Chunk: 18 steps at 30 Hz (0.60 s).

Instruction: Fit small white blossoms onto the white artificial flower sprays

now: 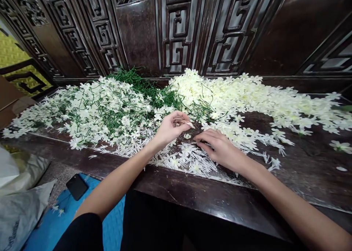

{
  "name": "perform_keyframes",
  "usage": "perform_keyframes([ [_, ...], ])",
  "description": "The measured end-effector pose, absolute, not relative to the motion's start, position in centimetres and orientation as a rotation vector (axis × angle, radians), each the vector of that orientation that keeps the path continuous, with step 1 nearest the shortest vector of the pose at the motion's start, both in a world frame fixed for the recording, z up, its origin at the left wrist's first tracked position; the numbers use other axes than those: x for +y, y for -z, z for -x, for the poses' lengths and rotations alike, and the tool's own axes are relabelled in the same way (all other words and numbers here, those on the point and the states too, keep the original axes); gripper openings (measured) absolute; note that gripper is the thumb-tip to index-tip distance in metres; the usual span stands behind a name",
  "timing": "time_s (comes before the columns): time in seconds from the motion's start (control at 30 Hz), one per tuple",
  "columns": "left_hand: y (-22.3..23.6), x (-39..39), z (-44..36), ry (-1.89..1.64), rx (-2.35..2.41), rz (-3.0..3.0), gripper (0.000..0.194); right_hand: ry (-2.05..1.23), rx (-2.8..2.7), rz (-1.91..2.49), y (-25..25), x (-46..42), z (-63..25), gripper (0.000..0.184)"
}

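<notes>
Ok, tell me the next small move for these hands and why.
Probably the right hand pinches up one loose white blossom: it lies flat on the pieces, while the left hand already holds something thin between its fingertips.

Soft even light, glare on carved panels, wide-angle bending at edges.

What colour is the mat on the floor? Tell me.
Bright blue mat, lower left in the head view, under a black phone.

Both forearms are being left bare; long pale nails are being worn on the left hand, and dark clothing below.
</notes>
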<state>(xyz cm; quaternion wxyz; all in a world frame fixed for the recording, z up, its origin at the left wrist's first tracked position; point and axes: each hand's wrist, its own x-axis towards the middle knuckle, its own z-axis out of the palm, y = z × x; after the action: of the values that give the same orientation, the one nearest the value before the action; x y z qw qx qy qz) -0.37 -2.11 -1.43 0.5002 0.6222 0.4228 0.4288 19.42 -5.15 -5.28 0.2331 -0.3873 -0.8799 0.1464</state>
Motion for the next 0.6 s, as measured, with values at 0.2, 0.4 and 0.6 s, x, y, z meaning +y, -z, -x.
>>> perform_keyframes([
  [0.2,1.4,-2.1,0.5,-1.004,1.03,-1.535,0.01,-0.436,-2.424,1.088,5.6,-5.1,-19.6,0.033],
  [0.4,1.7,-2.1,0.4,-0.969,1.072,-1.47,0.024,-0.366,-2.252,1.002,4.7,-4.9,-19.8,0.025],
  [0.6,1.6,-2.3,0.3,-0.875,1.121,-1.54,0.027,-0.405,-1.94,0.925,2.7,-5.7,-19.0,0.013],
])
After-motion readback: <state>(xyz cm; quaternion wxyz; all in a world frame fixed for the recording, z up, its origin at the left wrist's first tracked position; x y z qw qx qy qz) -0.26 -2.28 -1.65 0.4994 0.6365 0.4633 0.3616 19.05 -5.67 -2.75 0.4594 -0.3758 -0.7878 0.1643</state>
